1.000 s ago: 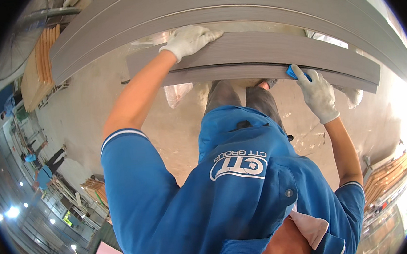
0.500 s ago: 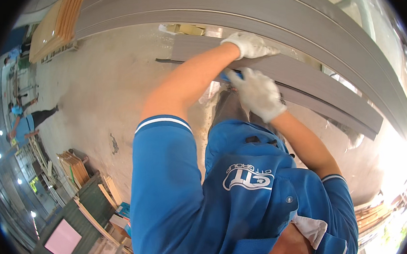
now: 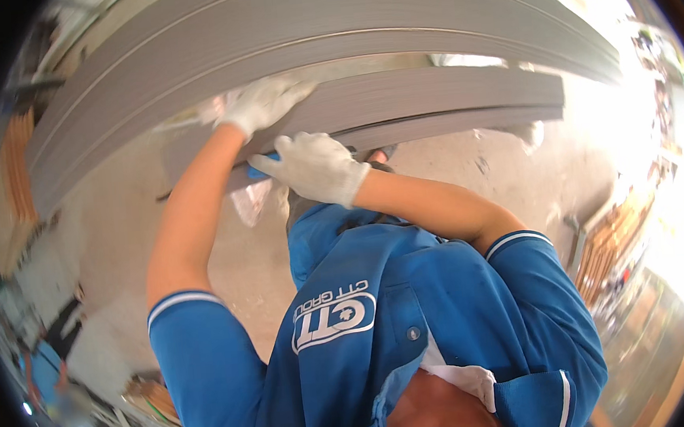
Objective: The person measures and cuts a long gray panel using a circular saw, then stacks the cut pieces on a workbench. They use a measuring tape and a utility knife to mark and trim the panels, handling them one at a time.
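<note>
My left hand (image 3: 263, 106) lies with its fingers stretched out over a long grey board (image 3: 429, 96). It wears a white work glove. Just below it, my right hand (image 3: 315, 168), gloved the same way, is closed around a small blue tool (image 3: 263, 165) at the board's near edge. The fingers cover most of that tool, so its exact kind is hidden. A thin black strip (image 3: 422, 117) runs lengthwise along the board, and a loose end sticks out past the board's left end.
Beyond the board, a wider grey grooved panel (image 3: 328, 16) spans the view. Stacked tan boards (image 3: 12, 197) stand at the left, and more wooden pieces (image 3: 610, 242) are at the right. A person in a blue shirt (image 3: 43, 369) is farther off at the lower left.
The head view has turned, so the board and both hands appear farther left. The left hand remains on the board, and the right hand still holds the blue tool at its edge.
</note>
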### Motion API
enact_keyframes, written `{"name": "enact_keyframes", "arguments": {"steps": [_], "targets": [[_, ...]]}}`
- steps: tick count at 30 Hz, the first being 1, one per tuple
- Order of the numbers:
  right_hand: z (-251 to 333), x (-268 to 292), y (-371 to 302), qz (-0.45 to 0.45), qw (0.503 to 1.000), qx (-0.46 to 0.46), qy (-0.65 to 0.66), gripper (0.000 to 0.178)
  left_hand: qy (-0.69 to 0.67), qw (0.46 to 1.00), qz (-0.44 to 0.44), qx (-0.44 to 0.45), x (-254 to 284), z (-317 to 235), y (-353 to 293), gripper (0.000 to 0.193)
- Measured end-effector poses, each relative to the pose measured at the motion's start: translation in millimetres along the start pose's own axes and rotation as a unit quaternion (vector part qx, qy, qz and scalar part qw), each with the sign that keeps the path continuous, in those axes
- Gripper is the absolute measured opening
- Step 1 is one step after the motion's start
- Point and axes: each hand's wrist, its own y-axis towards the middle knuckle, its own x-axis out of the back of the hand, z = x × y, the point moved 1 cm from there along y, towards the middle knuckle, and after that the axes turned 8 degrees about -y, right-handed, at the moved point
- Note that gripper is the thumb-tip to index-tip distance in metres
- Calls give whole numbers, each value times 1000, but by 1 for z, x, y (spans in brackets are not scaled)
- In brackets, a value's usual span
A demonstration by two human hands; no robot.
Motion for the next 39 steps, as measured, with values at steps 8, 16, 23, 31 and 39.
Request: {"name": "enact_keyframes", "arguments": {"steps": [8, 16, 23, 31, 39], "targets": [[-252, 92, -226, -102, 857, -500, -76, 35, 60, 997, 36, -21, 5, -9, 2, 66], [-128, 26, -156, -125, 981, -148, 32, 41, 68, 998, -2, -16, -1, -10, -2, 70], [-77, 11, -89, -19, 997, -56, 53, 40, 59, 994, -57, -76, -1, -14, 1, 79], [-186, -7, -212, 28, 980, -189, -61, 50, 87, 993, -48, -57, -7, 1, 5, 75], [-308, 21, -365, 41, 878, -461, -122, 45, 139, 986, -68, -55, -17, -38, 13, 68]]}}
